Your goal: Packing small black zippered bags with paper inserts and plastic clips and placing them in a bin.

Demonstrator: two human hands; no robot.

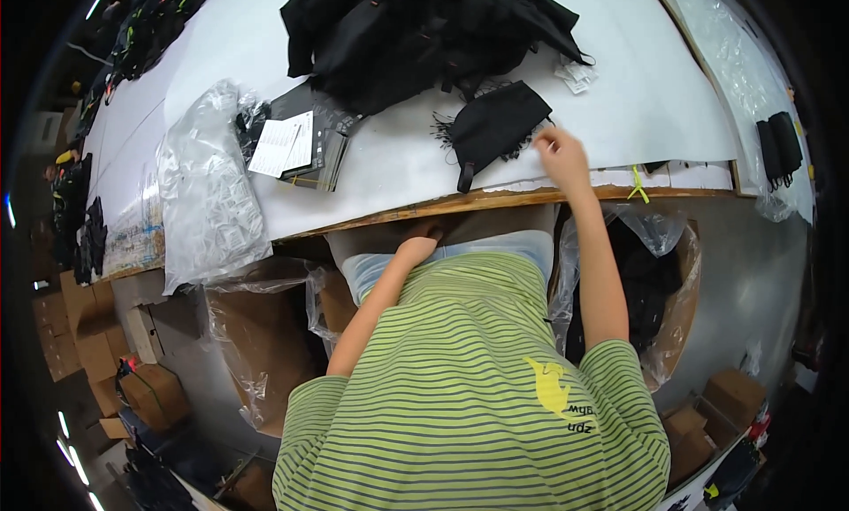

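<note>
A folded black fabric piece with thread-like fringes and a short strap lies on the white table top near its front edge. My right hand is just off its right end, fingers curled into a pinch beside the fringe; whatever they may hold is too small to make out. Below the wooden table edge, my left hand rests low in front of my waist. Its fingers are mostly lost in shadow. Behind the folded piece spreads a large heap of black fabric goods with straps.
Left of the heap lie dark flat packs, white printed sheets and clear plastic bags. Plastic-lined cartons stand under the table on both sides. A yellow tie hangs at the front edge; black rolls sit far right.
</note>
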